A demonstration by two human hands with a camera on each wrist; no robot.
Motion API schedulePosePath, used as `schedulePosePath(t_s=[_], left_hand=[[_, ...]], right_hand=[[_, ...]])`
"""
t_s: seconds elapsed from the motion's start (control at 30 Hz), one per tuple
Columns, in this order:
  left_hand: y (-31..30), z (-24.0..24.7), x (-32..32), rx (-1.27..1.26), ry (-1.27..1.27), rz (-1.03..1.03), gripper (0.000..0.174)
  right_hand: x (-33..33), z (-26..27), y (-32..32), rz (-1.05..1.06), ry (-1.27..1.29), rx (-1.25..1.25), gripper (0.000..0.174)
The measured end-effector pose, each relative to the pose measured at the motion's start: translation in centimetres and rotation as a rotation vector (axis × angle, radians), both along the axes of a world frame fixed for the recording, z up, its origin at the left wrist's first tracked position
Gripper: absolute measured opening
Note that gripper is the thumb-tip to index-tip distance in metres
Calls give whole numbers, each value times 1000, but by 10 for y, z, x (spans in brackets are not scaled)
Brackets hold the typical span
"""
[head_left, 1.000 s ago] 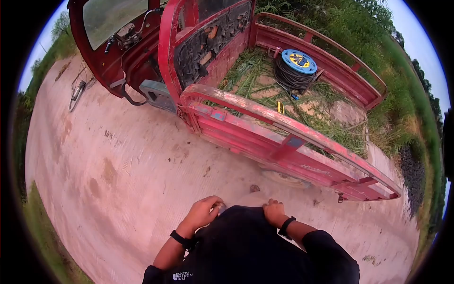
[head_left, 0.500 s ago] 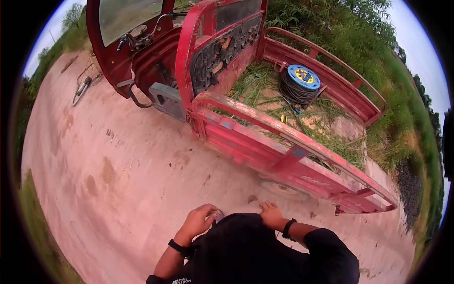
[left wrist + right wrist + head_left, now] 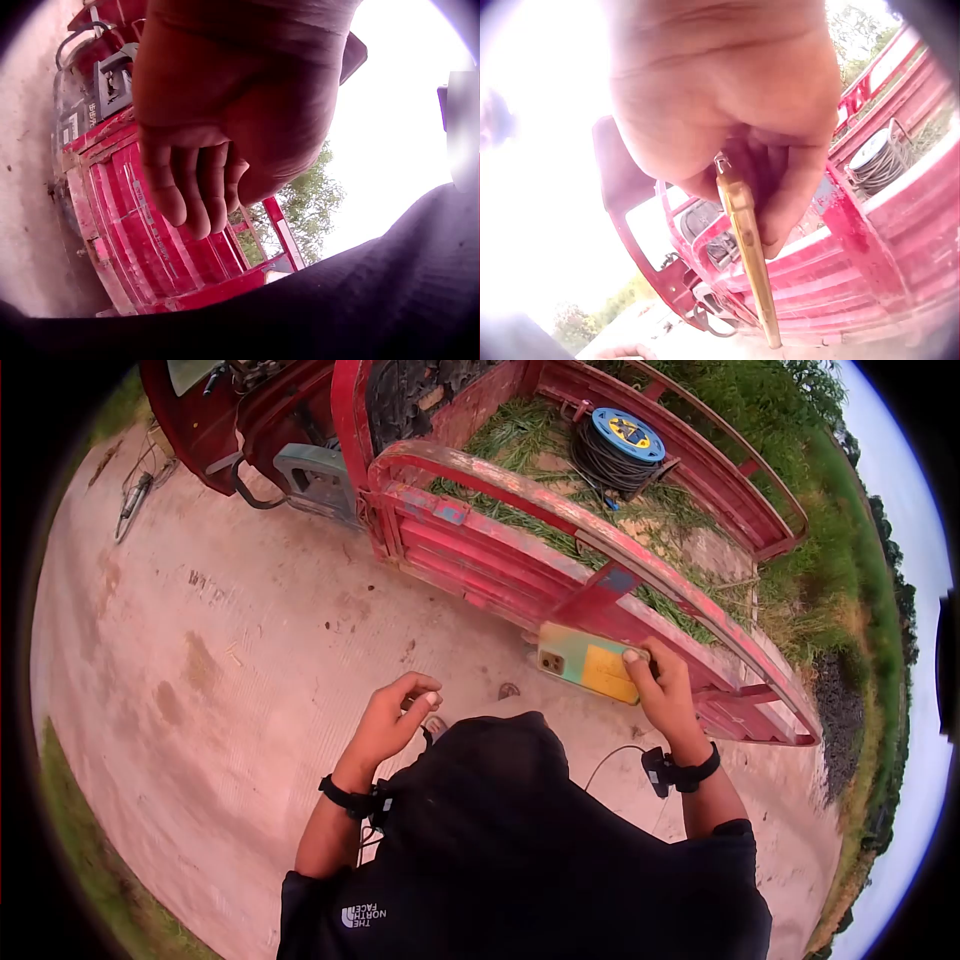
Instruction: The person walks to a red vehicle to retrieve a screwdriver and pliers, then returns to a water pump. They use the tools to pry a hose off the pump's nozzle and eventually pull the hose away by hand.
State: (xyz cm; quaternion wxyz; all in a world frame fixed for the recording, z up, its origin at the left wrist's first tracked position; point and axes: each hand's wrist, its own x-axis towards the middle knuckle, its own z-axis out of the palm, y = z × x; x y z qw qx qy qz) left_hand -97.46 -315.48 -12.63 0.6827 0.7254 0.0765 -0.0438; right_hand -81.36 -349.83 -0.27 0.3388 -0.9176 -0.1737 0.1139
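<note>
My right hand (image 3: 670,695) grips a smartphone (image 3: 600,666) by one end, with the thumb over its back. The phone wears a yellow and pale green case, and its camera lenses face up at the far end. In the head view it overlaps the side panel of the red cargo tricycle (image 3: 480,555). The right wrist view shows the phone (image 3: 748,255) edge-on below the palm. My left hand (image 3: 388,722) hangs in front of my body, fingers loosely bent, holding nothing; the left wrist view shows its fingers (image 3: 191,199) hanging down.
A blue cable reel (image 3: 628,435) wound with black cable sits in the tricycle's bed among cut grass (image 3: 515,435). A thin cord runs from my right wrist strap (image 3: 680,770). Concrete (image 3: 250,690) lies underfoot, and bushes (image 3: 770,430) grow behind the bed.
My right hand has moved right and away from my body, and now holds a phone that was not visible before. My left hand has risen slightly and moved left. The tricycle sits higher in the view.
</note>
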Motion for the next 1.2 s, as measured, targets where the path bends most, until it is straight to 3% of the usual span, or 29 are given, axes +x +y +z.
schedulePosePath(t_s=[0.03,0.1,0.17,0.2,0.23,0.27,0.33,0.43,0.5,0.57,0.77,0.87,0.93,1.07,1.17,1.2], left_hand=[[0,2,5,-5,-4,13,22],[1,9,11,-124,26,-8,34],[-13,45,32,-562,-60,42,53],[-17,60,35,-560,-58,81,53],[-21,72,37,-783,-103,110,62],[-23,81,39,-1003,-161,136,70],[-27,89,37,-1042,-167,349,72],[-14,78,31,-1037,-219,449,75],[-6,70,23,-1107,-253,297,78],[-8,70,18,-1150,-222,346,79],[-11,51,9,-1165,-212,305,88],[-15,51,8,-1233,-224,444,96],[-13,48,5,-1184,-248,287,102],[-12,46,4,-1150,-233,220,105],[-13,41,3,-1275,-238,231,104],[-8,36,4,-1274,-287,114,104]], right_hand=[[2,4,10,-62,38,199,18],[-16,11,51,15,-53,318,17],[-34,4,83,75,-78,533,23],[-38,-2,97,210,-283,476,26],[-41,-7,109,343,-490,423,30],[-42,-10,120,375,-474,435,30],[-47,-14,137,717,-772,341,44],[-56,-7,148,792,-507,317,54],[-55,-20,146,781,-437,287,61],[-57,-31,143,576,198,542,62],[-52,-46,147,606,307,484,53],[-53,-56,147,634,288,497,53],[-55,-58,146,639,283,506,54],[-58,-55,145,634,319,513,53],[-61,-47,146,661,292,510,53],[-61,-45,147,679,276,509,52]])
